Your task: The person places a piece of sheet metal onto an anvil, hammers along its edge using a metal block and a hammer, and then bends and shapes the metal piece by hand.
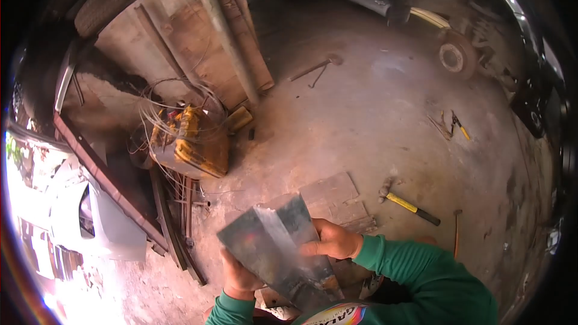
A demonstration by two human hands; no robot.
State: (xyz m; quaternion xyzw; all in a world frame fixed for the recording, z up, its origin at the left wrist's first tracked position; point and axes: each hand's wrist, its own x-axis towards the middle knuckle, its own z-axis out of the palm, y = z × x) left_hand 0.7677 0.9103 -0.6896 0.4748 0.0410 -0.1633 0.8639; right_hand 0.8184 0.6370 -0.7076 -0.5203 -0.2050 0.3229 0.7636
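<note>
A dark, bent metal sheet (265, 247) with a shiny strip down its middle is tilted in front of my body, at the bottom centre. Its left edge rests in my left hand (239, 274), whose fingers go partly out of sight beneath it. On the right side, my right hand (334, 241) grips the sheet, with some fingers over its upper face and the others around the edge. Green sleeves cover both arms. Just beyond the sheet, flat wooden boards (331, 191) lie on the floor.
A yellow-handled hammer (412, 207) lies to the right, with pliers (460, 126) farther off. At left stand a yellow container (195, 147) tangled with wires and long metal bars (165, 219). Large panels (180, 36) lean behind. A wheel hub (453, 59) is at the upper right.
</note>
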